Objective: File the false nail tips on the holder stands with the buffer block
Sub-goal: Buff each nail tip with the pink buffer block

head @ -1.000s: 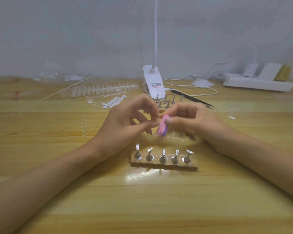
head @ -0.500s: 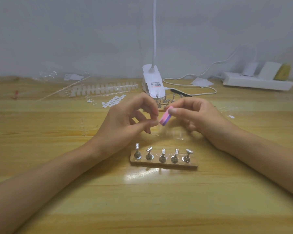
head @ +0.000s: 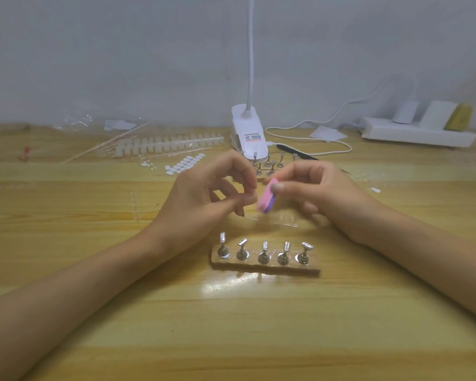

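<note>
We hold the buffer block (head: 265,200), pink on 1 face and purple on the other, tilted in the air between our 2 hands, at 12 o'clock from the wooden holder (head: 270,268). Our right hand (head: 324,193) grips it, with the thumb pressed on its upper end and the fingers curled behind. Our left hand (head: 201,199) sits at 9 o'clock from the block, with the thumb and forefinger tips drawn together right against the pink side. Whatever lies between them is too small to make out, so we cannot tell whether this hand pinches something or nothing. The holder rests on the table (head: 231,331) with 5 metal stands (head: 263,254) in a row, some tops upright and some tilted. At 12 o'clock from it, under our hands, lies a clear strip (head: 278,222). A second holder (head: 271,166) shows behind our fingers, just in front of the white clip lamp (head: 249,133). At 9 o'clock from the lamp lies a long row of nail tips (head: 165,144), with white oval tabs (head: 184,163) at 8 o'clock. A power strip (head: 418,136) sits at 3 o'clock, by the wall.
</note>
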### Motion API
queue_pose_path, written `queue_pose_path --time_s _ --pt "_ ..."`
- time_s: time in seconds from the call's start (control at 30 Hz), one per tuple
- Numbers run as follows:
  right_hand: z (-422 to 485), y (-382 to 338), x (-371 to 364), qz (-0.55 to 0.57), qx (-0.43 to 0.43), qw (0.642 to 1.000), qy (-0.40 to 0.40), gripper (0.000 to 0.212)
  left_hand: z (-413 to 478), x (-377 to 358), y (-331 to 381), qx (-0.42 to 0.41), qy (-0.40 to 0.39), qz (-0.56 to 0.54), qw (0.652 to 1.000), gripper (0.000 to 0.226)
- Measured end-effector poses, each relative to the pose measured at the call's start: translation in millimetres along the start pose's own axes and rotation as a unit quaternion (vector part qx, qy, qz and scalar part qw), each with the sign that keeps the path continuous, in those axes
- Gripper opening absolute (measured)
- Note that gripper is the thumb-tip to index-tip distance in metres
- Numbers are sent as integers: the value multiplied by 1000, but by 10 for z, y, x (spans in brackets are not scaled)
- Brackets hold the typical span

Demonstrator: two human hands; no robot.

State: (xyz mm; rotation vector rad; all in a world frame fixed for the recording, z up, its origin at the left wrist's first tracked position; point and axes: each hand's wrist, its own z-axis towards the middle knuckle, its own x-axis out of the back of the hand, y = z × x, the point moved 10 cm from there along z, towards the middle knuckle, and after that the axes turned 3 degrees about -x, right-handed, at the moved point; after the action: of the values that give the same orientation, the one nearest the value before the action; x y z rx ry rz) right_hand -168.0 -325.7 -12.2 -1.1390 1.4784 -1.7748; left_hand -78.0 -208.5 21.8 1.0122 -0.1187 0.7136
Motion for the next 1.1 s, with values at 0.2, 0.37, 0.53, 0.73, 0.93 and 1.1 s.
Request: queue_pose_path --time_s 0.2,0.37,0.53,0.73,0.93,1.1 --pt "1 -7 23 26 4 1000 15 15 -3 18 -2 3 6 13 1000 19" --pt "3 -2 -17 12 1 1000 8 5 -3 5 10 4 2 20 1000 18" --pt "-6 -7 -119 -13 -2 999 -34 13 -4 -7 23 9 -3 26 1000 18" --pt "4 0 -122 1 0 999 -45 5 -9 21 36 8 9 26 1000 18" --pt "14 17 -127 2 -5 998 -54 9 -5 30 39 7 12 27 1000 20" --pt "25 30 -47 -5 -15 999 -30 11 -11 12 50 4 5 27 1000 21"
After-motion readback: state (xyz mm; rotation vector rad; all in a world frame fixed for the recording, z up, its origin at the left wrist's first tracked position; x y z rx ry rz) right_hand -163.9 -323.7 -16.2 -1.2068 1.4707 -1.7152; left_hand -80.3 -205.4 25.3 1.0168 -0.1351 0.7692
